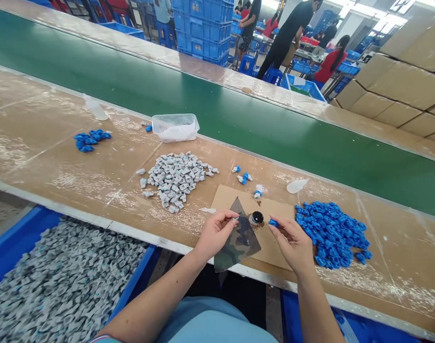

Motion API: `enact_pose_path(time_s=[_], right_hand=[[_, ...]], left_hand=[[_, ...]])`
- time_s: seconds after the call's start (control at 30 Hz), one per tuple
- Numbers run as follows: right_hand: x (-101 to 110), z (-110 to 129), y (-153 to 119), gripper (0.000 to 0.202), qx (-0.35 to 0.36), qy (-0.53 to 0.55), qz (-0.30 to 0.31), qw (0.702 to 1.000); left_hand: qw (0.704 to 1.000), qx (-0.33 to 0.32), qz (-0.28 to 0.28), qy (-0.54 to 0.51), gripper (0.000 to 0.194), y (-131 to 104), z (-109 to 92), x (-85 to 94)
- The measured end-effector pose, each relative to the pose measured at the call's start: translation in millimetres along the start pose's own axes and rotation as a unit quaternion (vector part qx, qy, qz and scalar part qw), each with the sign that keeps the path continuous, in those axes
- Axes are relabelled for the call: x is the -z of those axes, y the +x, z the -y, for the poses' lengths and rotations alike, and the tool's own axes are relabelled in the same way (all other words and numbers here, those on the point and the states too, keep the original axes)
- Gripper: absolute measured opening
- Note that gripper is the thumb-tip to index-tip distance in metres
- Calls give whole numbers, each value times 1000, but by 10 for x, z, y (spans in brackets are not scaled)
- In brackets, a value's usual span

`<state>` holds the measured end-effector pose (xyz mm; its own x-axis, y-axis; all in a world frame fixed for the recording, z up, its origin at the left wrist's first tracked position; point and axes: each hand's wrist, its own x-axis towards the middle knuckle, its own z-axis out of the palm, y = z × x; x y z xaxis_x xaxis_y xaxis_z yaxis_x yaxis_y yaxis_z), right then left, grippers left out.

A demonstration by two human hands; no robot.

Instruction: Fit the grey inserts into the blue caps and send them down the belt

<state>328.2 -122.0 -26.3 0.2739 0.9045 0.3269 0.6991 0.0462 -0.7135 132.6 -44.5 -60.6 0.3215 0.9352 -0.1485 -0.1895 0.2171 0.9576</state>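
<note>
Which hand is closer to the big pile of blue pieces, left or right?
The right. The right hand is just beside the blue pile, on its left; the left hand is farther left, beyond the small dark pot.

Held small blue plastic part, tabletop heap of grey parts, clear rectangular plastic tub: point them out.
Held small blue plastic part (pixel 273 223): head view, exposed side.
Tabletop heap of grey parts (pixel 178 178): head view, middle.
Clear rectangular plastic tub (pixel 179 135): head view, front wall.
</note>
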Motion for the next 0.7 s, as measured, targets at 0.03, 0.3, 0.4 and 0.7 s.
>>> enact_pose_path(time_s=[0.03,0.3,0.4,0.7], right_hand=[[-8,1,21,23,7,-4,6,1000],[-62,31,98,16,4,15,8,1000],[-67,21,106,18,0,24,13,1000],[-64,10,132,21,23,-18,43,999]], left_hand=[[1000,-5,1,5,17,1,7,1],[999,-11,27,27,14,15,23,9],[999,-12,30,28,14,17,27,9],[998,-39,35,46,15,15,63,25]])
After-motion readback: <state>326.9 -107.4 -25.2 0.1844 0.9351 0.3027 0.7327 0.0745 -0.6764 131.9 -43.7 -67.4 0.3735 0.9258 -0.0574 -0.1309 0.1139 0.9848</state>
